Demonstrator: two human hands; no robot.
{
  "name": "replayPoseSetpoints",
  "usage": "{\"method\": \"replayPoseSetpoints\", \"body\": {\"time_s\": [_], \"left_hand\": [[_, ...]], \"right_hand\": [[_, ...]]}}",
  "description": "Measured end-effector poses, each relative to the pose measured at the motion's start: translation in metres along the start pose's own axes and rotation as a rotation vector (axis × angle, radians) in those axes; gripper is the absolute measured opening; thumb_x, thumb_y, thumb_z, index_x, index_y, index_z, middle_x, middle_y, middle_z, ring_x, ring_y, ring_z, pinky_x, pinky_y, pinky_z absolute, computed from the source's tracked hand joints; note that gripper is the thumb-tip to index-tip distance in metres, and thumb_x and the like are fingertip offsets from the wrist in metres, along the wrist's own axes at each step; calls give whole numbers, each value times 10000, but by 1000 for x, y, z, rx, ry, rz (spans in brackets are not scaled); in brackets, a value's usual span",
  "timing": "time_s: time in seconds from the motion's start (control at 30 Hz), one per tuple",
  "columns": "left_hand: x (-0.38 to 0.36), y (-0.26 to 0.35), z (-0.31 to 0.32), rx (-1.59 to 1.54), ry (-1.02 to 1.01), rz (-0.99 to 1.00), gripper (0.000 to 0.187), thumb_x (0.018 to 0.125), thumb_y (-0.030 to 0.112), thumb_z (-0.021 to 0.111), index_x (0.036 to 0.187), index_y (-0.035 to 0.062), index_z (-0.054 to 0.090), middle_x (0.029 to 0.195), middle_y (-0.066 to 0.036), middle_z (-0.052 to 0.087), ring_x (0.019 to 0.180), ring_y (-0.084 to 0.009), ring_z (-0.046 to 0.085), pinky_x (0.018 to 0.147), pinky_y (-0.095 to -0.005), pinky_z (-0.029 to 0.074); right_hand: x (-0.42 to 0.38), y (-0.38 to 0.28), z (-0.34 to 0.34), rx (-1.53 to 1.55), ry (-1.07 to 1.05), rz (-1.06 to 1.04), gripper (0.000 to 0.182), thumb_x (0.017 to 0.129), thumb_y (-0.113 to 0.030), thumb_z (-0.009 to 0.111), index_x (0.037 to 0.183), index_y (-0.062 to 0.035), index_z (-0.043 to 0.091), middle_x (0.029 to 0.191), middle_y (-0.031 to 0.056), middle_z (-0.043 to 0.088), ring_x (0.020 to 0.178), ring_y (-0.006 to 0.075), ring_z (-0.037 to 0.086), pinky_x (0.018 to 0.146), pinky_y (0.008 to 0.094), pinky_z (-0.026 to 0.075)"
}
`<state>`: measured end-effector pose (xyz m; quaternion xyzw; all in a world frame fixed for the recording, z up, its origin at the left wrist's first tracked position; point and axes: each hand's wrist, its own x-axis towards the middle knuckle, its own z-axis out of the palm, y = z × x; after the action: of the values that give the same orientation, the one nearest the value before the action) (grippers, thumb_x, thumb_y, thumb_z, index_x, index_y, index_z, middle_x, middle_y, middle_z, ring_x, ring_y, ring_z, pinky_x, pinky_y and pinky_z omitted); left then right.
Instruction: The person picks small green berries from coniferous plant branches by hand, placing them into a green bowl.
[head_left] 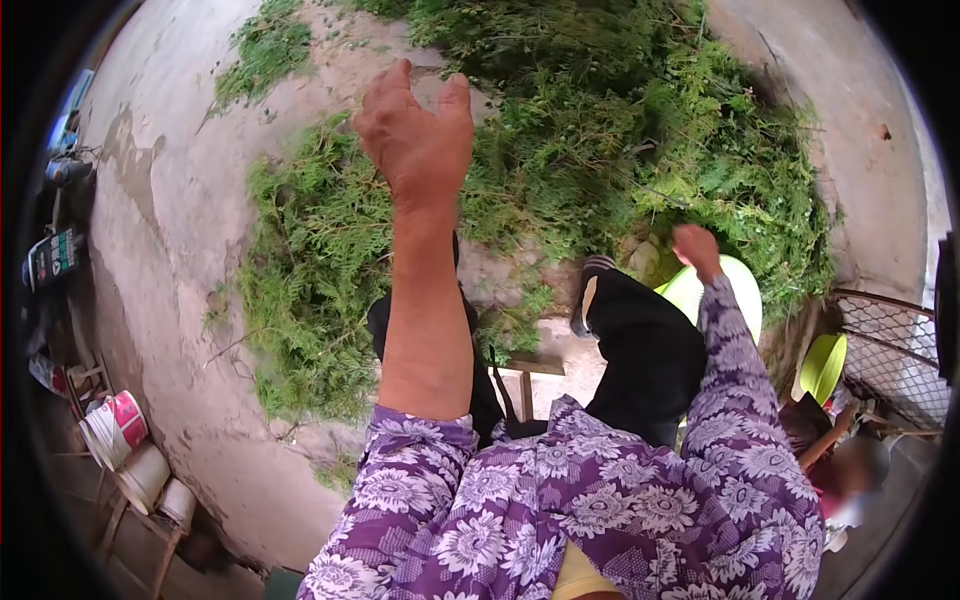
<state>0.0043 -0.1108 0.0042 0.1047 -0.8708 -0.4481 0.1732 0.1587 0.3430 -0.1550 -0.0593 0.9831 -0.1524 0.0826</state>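
My left hand point(415, 135) is stretched forward over the heap of green conifer sprigs point(560, 180), its thumb and fingers apart with nothing visible between them. At the right, my right hand point(697, 247) is curled closed above a light-green plastic basin point(738, 290), close to its far rim. What those fingers hold, if anything, is hidden. The basin sits beside my right knee, partly covered by my sleeve. Cut sprigs lie in front of me and on both sides of my feet.
A smaller clump of sprigs point(268, 50) lies on the concrete floor point(190, 330). White buckets point(143, 475) stand at the left. A wire-mesh panel point(895, 345), a yellow-green basin point(823, 367) and another person point(830, 450) are at the right. Part of a wooden stool point(535, 365) shows between my legs.
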Motion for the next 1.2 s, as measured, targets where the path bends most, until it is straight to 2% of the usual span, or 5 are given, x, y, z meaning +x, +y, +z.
{"method": "replayPoseSetpoints", "body": {"time_s": [0.03,0.23,0.57,0.93,1.2], "left_hand": [[0,0,0,40,28,17,528,708,306,649,1107,-9,507,1124,-184,489,1049,-333,429,879,-422,350],[0,0,-1,55,54,41,517,709,308,650,1085,-23,522,1102,-194,511,1025,-312,481,867,-377,375],[5,-3,-5,72,46,69,509,719,308,648,1077,-31,522,1073,-195,521,981,-300,506,818,-364,402],[1,6,-6,-151,-65,-95,490,717,253,636,1069,-57,498,1047,-196,523,1006,-309,471,870,-388,359],[-18,18,30,-759,-353,-487,605,738,345,643,1097,-107,460,956,-141,547,874,-190,508,769,-287,402]], "right_hand": [[37,-50,-4,183,-85,389,292,750,-257,491,579,-21,491,575,80,511,470,164,478,452,307,364],[147,-177,82,158,-392,28,357,680,-259,538,978,-75,608,973,164,591,883,303,559,838,350,425],[165,-227,177,106,-562,128,405,678,-292,516,968,-20,599,1009,174,571,964,317,522,856,367,406],[158,-209,30,742,-485,297,430,743,-287,554,1051,12,566,1007,134,593,894,218,564,797,307,423],[119,-264,-118,723,-29,-90,356,776,-188,547,1070,10,550,1103,118,539,1038,202,487,886,314,373]]}}
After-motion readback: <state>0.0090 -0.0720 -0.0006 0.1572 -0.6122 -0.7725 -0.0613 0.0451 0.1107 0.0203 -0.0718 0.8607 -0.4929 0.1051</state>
